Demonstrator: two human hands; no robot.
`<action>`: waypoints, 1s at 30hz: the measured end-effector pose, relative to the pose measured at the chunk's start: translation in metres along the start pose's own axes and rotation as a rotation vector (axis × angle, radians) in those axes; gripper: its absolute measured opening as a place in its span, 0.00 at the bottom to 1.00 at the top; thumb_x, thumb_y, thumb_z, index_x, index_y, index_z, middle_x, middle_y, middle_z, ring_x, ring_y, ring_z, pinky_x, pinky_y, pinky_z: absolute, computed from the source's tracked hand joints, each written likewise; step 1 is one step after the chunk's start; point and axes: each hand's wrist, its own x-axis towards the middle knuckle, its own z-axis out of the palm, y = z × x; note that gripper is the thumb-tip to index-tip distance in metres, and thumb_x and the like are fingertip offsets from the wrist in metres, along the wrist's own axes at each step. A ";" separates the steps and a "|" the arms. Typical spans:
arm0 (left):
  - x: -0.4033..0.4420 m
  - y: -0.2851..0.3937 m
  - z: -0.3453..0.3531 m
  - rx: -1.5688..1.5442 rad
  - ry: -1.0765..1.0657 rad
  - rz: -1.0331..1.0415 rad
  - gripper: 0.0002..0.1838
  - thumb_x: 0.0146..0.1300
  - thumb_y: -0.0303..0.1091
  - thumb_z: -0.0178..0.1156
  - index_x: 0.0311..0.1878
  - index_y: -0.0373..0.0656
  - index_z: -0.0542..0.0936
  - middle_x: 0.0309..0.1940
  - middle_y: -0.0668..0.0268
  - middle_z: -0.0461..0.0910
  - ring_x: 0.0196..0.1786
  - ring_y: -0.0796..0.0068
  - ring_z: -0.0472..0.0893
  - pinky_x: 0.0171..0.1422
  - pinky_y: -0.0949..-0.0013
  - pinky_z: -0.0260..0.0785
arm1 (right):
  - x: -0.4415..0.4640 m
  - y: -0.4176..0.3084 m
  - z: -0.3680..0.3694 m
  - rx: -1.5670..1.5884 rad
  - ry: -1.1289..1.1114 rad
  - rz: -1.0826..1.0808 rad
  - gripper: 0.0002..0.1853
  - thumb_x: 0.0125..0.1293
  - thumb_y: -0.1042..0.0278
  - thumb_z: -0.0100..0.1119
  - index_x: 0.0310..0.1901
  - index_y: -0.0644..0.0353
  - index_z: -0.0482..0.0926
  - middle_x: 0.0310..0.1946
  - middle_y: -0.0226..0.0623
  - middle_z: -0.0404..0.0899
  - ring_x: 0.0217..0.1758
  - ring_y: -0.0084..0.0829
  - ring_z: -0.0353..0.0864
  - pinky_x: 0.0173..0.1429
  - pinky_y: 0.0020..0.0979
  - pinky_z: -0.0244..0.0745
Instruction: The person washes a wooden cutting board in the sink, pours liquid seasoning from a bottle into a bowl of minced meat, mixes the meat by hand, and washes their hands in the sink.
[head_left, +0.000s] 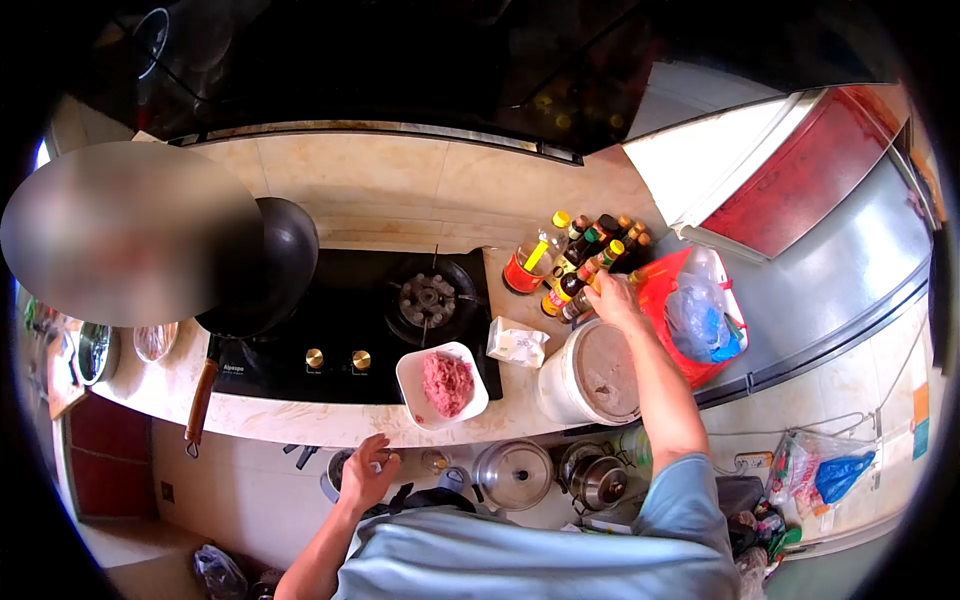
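Observation:
My right hand [612,298] reaches over the white bucket [567,375] to the cluster of sauce bottles. Its fingers are closed round a dark bottle with a red and yellow neck [590,272]; the hand hides part of it. My left hand [370,472] hangs in front of the counter edge, holding nothing, fingers bent and apart. Between the stove and the counter edge stands a white square bowl [409,383] with pink minced meat [447,385] in it. A white packet [517,342] lies between the bowl and the bucket.
A black wok [285,265] with a wooden handle [201,400] sits on the left of the black stove [280,370]. A red bag [660,290] with plastic bags is at the right. Lidded pots [513,474] stand below the counter. A blurred area covers the upper left.

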 end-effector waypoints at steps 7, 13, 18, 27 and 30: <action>-0.021 -0.021 -0.017 -0.049 0.038 -0.097 0.21 0.64 0.29 0.65 0.58 0.32 0.77 0.51 0.56 0.85 0.48 0.71 0.86 0.53 0.68 0.79 | 0.021 0.019 0.048 -0.025 -0.293 0.211 0.22 0.66 0.51 0.62 0.54 0.59 0.79 0.50 0.49 0.84 0.57 0.50 0.82 0.63 0.47 0.75; -0.038 -0.043 -0.010 -0.028 0.046 -0.193 0.20 0.64 0.31 0.65 0.58 0.34 0.79 0.48 0.57 0.87 0.48 0.71 0.87 0.54 0.67 0.79 | 0.023 -0.002 0.006 -0.031 -0.310 0.287 0.28 0.62 0.43 0.65 0.51 0.60 0.82 0.52 0.51 0.84 0.58 0.48 0.82 0.63 0.45 0.76; -0.043 -0.051 -0.010 -0.054 0.072 -0.155 0.20 0.63 0.33 0.66 0.57 0.34 0.79 0.47 0.59 0.87 0.47 0.71 0.87 0.52 0.68 0.80 | 0.058 0.007 0.002 0.088 -0.075 0.395 0.30 0.62 0.40 0.63 0.54 0.60 0.81 0.55 0.49 0.82 0.62 0.48 0.80 0.64 0.46 0.76; -0.051 -0.026 -0.027 -0.023 0.145 -0.110 0.18 0.64 0.32 0.66 0.55 0.36 0.81 0.46 0.59 0.87 0.45 0.72 0.87 0.52 0.67 0.80 | 0.089 0.009 0.032 0.030 -0.200 0.216 0.17 0.61 0.54 0.65 0.45 0.56 0.82 0.46 0.45 0.86 0.53 0.47 0.84 0.57 0.47 0.78; -0.050 -0.017 -0.034 0.045 0.126 -0.114 0.18 0.64 0.32 0.65 0.55 0.35 0.80 0.46 0.58 0.87 0.46 0.71 0.87 0.52 0.66 0.80 | 0.080 -0.004 0.029 0.049 -0.147 0.075 0.15 0.60 0.55 0.66 0.40 0.57 0.81 0.40 0.47 0.86 0.48 0.49 0.85 0.52 0.48 0.79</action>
